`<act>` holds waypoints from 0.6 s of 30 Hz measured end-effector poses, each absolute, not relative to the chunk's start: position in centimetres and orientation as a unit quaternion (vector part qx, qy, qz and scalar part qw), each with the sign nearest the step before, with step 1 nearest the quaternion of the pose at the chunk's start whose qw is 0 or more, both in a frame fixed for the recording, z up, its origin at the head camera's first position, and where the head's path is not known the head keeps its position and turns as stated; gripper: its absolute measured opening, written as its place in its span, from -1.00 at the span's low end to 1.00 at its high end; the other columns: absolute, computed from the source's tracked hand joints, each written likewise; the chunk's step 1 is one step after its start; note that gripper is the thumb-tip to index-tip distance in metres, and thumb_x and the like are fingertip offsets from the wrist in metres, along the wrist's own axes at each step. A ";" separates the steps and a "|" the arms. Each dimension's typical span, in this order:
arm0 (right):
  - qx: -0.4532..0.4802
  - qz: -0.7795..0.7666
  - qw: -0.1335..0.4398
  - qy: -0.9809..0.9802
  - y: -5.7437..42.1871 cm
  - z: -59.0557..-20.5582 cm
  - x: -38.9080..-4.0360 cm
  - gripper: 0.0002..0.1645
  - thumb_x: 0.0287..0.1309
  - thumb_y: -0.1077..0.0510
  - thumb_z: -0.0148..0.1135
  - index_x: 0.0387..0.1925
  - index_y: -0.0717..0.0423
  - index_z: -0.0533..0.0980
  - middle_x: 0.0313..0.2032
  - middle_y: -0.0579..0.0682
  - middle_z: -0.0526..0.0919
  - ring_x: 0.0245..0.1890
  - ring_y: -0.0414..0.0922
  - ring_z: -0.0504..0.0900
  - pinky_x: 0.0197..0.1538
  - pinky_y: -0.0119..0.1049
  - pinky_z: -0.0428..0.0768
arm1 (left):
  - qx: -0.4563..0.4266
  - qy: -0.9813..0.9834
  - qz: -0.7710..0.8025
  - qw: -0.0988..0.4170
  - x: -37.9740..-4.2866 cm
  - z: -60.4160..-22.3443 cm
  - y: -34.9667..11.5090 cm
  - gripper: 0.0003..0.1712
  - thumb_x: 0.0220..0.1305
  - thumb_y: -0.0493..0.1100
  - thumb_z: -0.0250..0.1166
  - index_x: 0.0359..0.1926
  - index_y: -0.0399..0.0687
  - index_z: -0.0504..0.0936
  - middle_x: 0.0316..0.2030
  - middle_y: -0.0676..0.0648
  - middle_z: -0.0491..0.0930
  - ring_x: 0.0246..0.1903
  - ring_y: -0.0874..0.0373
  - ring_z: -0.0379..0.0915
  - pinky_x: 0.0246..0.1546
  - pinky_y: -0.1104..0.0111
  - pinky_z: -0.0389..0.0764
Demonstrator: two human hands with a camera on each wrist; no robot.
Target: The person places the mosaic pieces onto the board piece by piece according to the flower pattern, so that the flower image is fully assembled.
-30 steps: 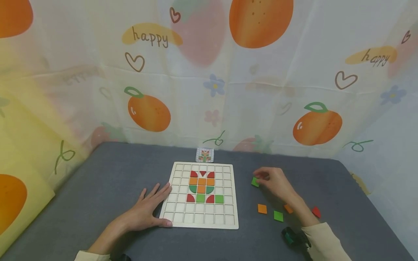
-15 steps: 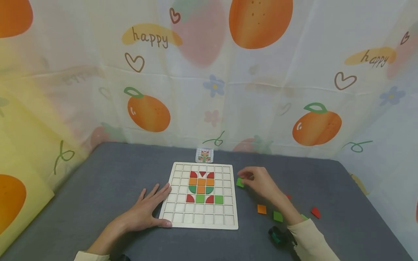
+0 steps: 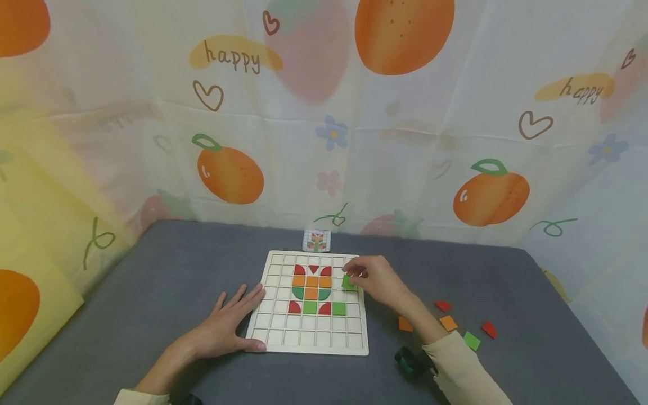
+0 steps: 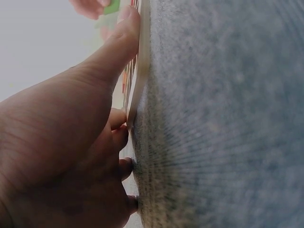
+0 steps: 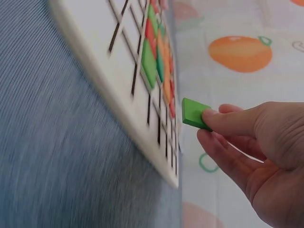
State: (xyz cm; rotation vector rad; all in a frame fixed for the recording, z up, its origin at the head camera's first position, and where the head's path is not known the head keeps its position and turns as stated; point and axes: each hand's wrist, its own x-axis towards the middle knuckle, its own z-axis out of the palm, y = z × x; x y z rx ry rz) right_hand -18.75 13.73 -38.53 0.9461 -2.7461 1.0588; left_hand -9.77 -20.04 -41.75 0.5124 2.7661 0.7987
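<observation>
A white gridded puzzle board lies on the dark table, with red, orange and green tiles making a pattern in its middle. My left hand lies at the board's left side, fingers spread, fingertips on the edge and thumb at the near corner. In the left wrist view the thumb presses on the board's rim. Over the board's right columns, my right hand pinches a green square tile between thumb and fingers. The right wrist view shows that tile held tilted, apart from the board surface.
A small pattern card lies behind the board. To the right are loose tiles: orange squares, red pieces and a green square. The right forearm crosses above some of them. A fruit-print curtain hangs behind the table.
My right hand has carried the green tile leftward, from the table at the right to above the board's right columns. The left hand stays put.
</observation>
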 end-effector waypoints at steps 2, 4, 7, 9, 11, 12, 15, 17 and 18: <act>0.311 0.349 0.027 -0.884 13.3 -38.4 -18.7 -0.75 0.09 0.38 0.38 -0.15 0.22 0.67 -0.30 -0.03 0.72 -0.31 -0.15 0.65 -0.21 -0.31 0.64 | 0.180 0.939 0.273 0.104 -9.8 -41.8 -19.9 0.31 -0.12 0.37 0.47 0.52 -0.14 0.09 0.51 -0.18 -0.01 0.47 -0.36 -0.30 0.28 -0.34 -0.41; 0.317 0.357 0.022 -0.878 12.7 -38.4 -18.7 -0.76 0.09 0.37 0.38 -0.14 0.23 0.67 -0.28 -0.02 0.72 -0.30 -0.14 0.65 -0.21 -0.33 0.64 | 0.180 0.940 0.273 0.103 -9.8 -41.8 -19.9 0.31 -0.12 0.38 0.46 0.52 -0.13 0.09 0.52 -0.17 -0.01 0.47 -0.34 -0.30 0.29 -0.33 -0.41; 0.325 0.366 0.004 -0.872 11.6 -38.3 -18.6 -0.77 0.11 0.37 0.37 -0.15 0.21 0.68 -0.25 -0.01 0.72 -0.27 -0.14 0.64 -0.19 -0.34 0.64 | 0.180 0.940 0.269 0.103 -9.8 -41.8 -19.9 0.32 -0.12 0.41 0.45 0.52 -0.11 0.08 0.52 -0.15 -0.02 0.48 -0.33 -0.30 0.29 -0.33 -0.41; 0.334 0.368 -0.004 -0.868 11.0 -38.2 -18.5 -0.78 0.11 0.37 0.35 -0.15 0.22 0.68 -0.24 -0.01 0.72 -0.25 -0.13 0.64 -0.19 -0.35 0.64 | 0.180 0.940 0.270 0.104 -9.9 -41.8 -19.8 0.32 -0.12 0.41 0.45 0.52 -0.10 0.08 0.52 -0.15 -0.02 0.48 -0.33 -0.31 0.30 -0.32 -0.42; 0.346 0.368 -0.008 -0.863 10.2 -38.1 -18.4 -0.77 0.12 0.38 0.34 -0.15 0.23 0.67 -0.24 0.00 0.72 -0.24 -0.12 0.65 -0.19 -0.34 0.63 | 0.182 0.940 0.270 0.103 -9.9 -41.8 -19.8 0.32 -0.12 0.40 0.45 0.52 -0.12 0.08 0.52 -0.16 -0.02 0.47 -0.34 -0.30 0.29 -0.33 -0.41; 0.351 0.366 -0.008 -0.862 9.9 -38.0 -18.4 -0.77 0.12 0.38 0.34 -0.15 0.24 0.67 -0.24 0.00 0.72 -0.25 -0.12 0.65 -0.19 -0.35 0.63 | 0.183 0.939 0.271 0.102 -9.9 -41.7 -19.9 0.32 -0.12 0.39 0.46 0.52 -0.12 0.08 0.52 -0.17 -0.02 0.47 -0.35 -0.30 0.28 -0.34 -0.41; 0.361 0.363 -0.010 -0.859 8.7 -38.0 -18.1 -0.76 0.13 0.39 0.33 -0.13 0.25 0.66 -0.23 0.01 0.72 -0.26 -0.12 0.64 -0.19 -0.34 0.62 | 0.184 0.938 0.275 0.099 -9.8 -41.8 -20.0 0.31 -0.12 0.39 0.45 0.52 -0.13 0.09 0.52 -0.17 -0.01 0.47 -0.34 -0.30 0.29 -0.33 -0.41; 0.361 0.363 -0.017 -0.859 8.0 -38.1 -17.9 -0.76 0.13 0.38 0.34 -0.12 0.25 0.66 -0.24 0.00 0.72 -0.26 -0.13 0.64 -0.20 -0.34 0.61 | 0.186 0.938 0.277 0.099 -9.7 -41.7 -20.0 0.31 -0.11 0.40 0.45 0.52 -0.13 0.09 0.52 -0.17 -0.01 0.47 -0.34 -0.30 0.29 -0.33 -0.41; 0.360 0.362 -0.020 -0.860 7.6 -38.2 -17.8 -0.76 0.14 0.37 0.34 -0.12 0.24 0.66 -0.25 -0.01 0.71 -0.26 -0.14 0.63 -0.20 -0.35 0.60 | 0.187 0.937 0.278 0.099 -9.7 -41.6 -20.0 0.31 -0.11 0.40 0.44 0.52 -0.13 0.09 0.52 -0.17 -0.01 0.47 -0.35 -0.30 0.29 -0.33 -0.41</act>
